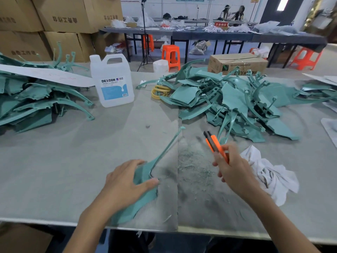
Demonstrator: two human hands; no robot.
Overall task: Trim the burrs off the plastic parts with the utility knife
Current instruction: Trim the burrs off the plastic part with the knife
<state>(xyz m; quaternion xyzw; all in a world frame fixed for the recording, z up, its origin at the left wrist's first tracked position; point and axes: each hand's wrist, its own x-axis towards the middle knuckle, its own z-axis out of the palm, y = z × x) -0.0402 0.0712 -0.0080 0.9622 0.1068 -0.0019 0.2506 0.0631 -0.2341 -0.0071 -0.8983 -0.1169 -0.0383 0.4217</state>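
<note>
My left hand (125,181) grips a teal plastic part (144,196) that lies on the grey table near the front edge; its thin arm runs up and to the right to a tip near the table's middle. My right hand (235,168) holds an orange and black utility knife (215,145), raised to the right of the part and apart from it, its black tip pointing up and left. I cannot make out the blade. Teal shavings (193,167) lie on the table between my hands.
A large pile of teal parts (233,105) fills the right middle of the table, and another stack (36,101) lies at the left. A white DEXCON jug (112,83) stands between them. A crumpled white rag (269,176) lies beside my right hand. Cardboard boxes stand behind.
</note>
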